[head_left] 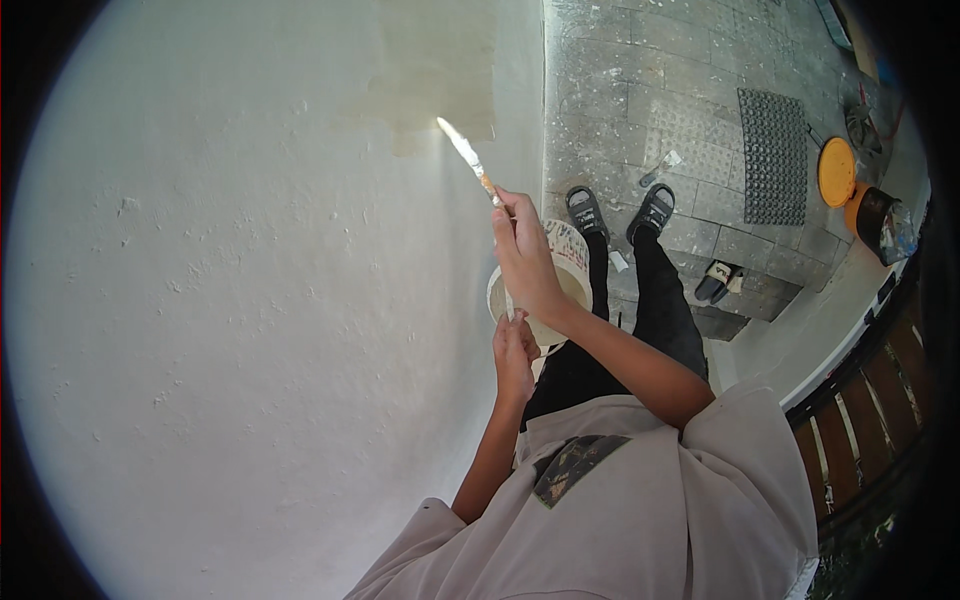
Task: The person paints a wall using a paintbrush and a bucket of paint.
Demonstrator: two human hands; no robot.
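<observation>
My right hand (528, 262) is closed around the handle of a paintbrush (461, 146). White paint coats its bristles and runs down toward the worn, orange-tinged part near my fingers. The brush tip is at the lower edge of a damp, beige-grey patch (430, 88) on the pale wall (250, 300); whether it touches cannot be made out. Below, my left hand (514, 352) is closed at the near rim of a white paint bucket (567, 242), by its thin handle. Pale paint shows inside the bucket, which my right forearm partly covers.
Paint-spotted paving (600, 90) lies right of the wall, under my sandalled feet. A small paint-smeared tool (660, 168) lies ahead of them. Farther right are a dark grid mat (773, 157), a round orange lid (836, 172), an orange-and-black container (872, 220) and loose slippers (716, 281).
</observation>
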